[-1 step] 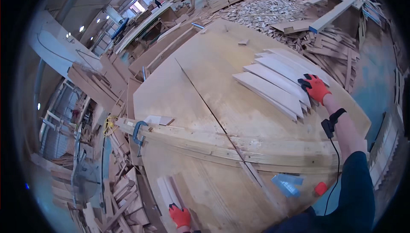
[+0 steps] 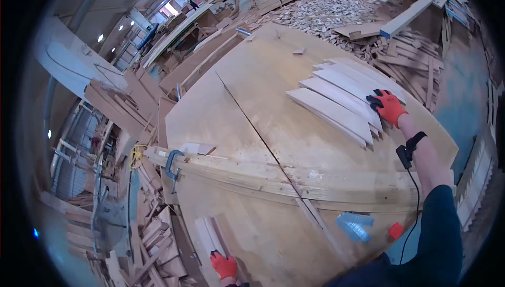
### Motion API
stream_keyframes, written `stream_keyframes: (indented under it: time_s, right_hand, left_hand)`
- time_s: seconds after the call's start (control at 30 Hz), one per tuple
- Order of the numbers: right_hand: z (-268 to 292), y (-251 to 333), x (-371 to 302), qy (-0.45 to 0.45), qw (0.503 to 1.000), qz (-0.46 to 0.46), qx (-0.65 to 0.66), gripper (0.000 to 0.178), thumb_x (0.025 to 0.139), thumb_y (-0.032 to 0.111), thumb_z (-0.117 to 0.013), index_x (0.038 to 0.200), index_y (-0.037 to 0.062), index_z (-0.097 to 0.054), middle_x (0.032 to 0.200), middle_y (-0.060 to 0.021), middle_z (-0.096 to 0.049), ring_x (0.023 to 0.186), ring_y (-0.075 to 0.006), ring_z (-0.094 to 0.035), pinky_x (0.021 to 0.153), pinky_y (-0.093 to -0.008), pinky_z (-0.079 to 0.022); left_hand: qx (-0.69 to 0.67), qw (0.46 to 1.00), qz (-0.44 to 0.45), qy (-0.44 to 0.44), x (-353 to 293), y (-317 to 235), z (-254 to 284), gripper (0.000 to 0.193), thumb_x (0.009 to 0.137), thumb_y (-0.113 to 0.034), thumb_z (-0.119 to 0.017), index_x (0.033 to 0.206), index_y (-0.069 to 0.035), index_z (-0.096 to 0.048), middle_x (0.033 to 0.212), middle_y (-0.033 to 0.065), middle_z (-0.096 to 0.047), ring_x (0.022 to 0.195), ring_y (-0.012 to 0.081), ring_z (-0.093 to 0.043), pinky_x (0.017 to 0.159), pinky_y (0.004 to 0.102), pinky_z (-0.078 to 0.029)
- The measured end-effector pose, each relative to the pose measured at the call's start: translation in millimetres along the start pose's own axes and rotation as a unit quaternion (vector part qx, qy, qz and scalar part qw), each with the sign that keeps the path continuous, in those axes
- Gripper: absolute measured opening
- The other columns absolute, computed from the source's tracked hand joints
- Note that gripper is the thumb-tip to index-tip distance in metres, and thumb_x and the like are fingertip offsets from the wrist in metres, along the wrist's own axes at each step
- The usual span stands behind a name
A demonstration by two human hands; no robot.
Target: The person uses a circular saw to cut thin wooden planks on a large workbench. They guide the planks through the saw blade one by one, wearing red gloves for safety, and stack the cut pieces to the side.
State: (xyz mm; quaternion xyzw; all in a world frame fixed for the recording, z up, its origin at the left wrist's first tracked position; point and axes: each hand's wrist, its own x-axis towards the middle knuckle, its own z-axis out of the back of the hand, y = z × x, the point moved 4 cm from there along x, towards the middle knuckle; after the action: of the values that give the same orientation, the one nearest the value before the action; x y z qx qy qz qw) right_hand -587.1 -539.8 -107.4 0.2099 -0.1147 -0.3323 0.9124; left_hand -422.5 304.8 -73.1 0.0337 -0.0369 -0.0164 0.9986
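My right hand (image 2: 387, 109), in a red glove with black fingertips, is at the near right end of a row of pale wooden boards (image 2: 336, 103). Its fingers bend over one board, and the underside of the grip is hidden. These boards have slanted ends and lie side by side on a large plywood table (image 2: 247, 98). At the lower edge, my left hand (image 2: 224, 267), gloved alike, closes over the near end of narrow wooden strips (image 2: 208, 234) lying along the table's left side.
A long wooden fence (image 2: 252, 179) crosses the table, held by a blue clamp (image 2: 172, 163). A dark slot (image 2: 252, 126) runs through the tabletop. Near me lie a clear plastic piece (image 2: 353, 226) and a red object (image 2: 395, 230). Offcut heaps (image 2: 158, 239) flank the table.
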Motion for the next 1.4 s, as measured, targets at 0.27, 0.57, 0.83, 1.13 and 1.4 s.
stream_keyframes:
  time_s: [0.27, 0.57, 0.83, 1.13, 1.4]
  right_hand:
    - [9, 5, -1, -0.002, 0.995, 0.008, -0.1, 0.043, 0.092, 0.029, -0.067, 0.134, 0.0231, -0.063, 0.151, -0.0128, -0.05, 0.141, -0.0395, -0.04, 0.116, -0.0524, -0.034]
    - [-9, 291, -154, 0.009, 0.899, 0.424, 0.108, 0.062, 0.088, 0.043, -0.07, 0.135, 0.0048, -0.058, 0.125, -0.0223, -0.064, 0.117, -0.0395, -0.06, 0.103, -0.0442, -0.048]
    - [-74, 270, -149, 0.156, 0.962, 0.151, 0.166, 0.066, 0.092, 0.04, -0.066, 0.148, 0.0115, -0.044, 0.118, -0.0212, -0.065, 0.109, -0.037, -0.065, 0.096, -0.0429, -0.051]
    - [-62, 203, -107, 0.107, 0.986, 0.125, 0.012, 0.039, 0.096, 0.033, -0.062, 0.133, 0.0191, -0.063, 0.11, -0.0172, -0.065, 0.107, -0.0335, -0.064, 0.09, -0.0444, -0.051]
    - [-86, 256, -93, 0.136, 0.98, 0.104, -0.105, 0.058, 0.091, 0.041, -0.069, 0.144, 0.0221, -0.054, 0.135, -0.0177, -0.054, 0.126, -0.0365, -0.051, 0.101, -0.0491, -0.045]
  left_hand:
    - [-0.083, 0.991, -0.103, 0.011, 6, -65, 46, 0.058, 0.083, -0.008, -0.065, 0.137, 0.003, -0.048, 0.135, 0.031, -0.052, 0.119, 0.0485, -0.055, 0.101, 0.052, -0.047]
    - [0.011, 0.824, -0.564, -0.059, -14, -281, 122, 0.044, 0.087, -0.008, -0.058, 0.131, -0.009, -0.061, 0.135, 0.0193, -0.057, 0.13, 0.0345, -0.052, 0.114, 0.0564, -0.035]
    - [-0.036, 0.853, -0.511, -0.104, 8, -351, 119, 0.051, 0.086, -0.014, -0.064, 0.136, -0.013, -0.058, 0.147, 0.0181, -0.05, 0.14, 0.0356, -0.043, 0.119, 0.0602, -0.024]
    - [-0.067, 0.986, -0.148, -0.038, 39, -169, -2, 0.065, 0.091, -0.037, -0.065, 0.146, -0.005, -0.049, 0.152, 0.0211, -0.045, 0.142, 0.0383, -0.039, 0.118, 0.0555, -0.024]
    - [-0.109, 0.986, -0.094, -0.079, 28, -156, -25, 0.063, 0.094, -0.036, -0.061, 0.146, -0.002, -0.05, 0.155, 0.0186, -0.044, 0.146, 0.0381, -0.035, 0.122, 0.0516, -0.02]
